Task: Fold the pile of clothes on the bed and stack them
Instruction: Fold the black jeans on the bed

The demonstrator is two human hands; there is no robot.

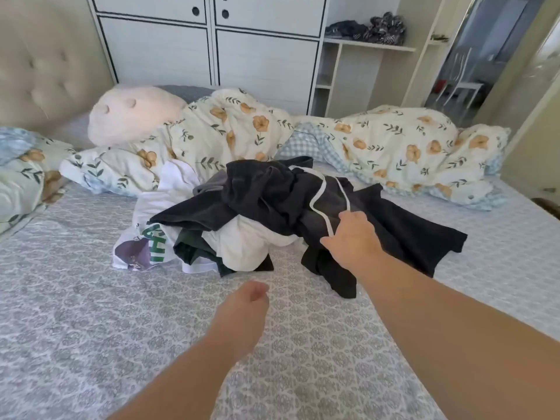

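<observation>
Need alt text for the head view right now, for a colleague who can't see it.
An unfolded pile of clothes lies on a bed; the right hand reaches onto a dark garment by its white drawstring. The left hand hangs loosely curled and holds nothing. A floral duvet lies bunched behind.

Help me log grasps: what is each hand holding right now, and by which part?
The right hand is on the dark garment by its white drawstring, though a closed grip cannot be told. The left hand holds nothing.
</observation>
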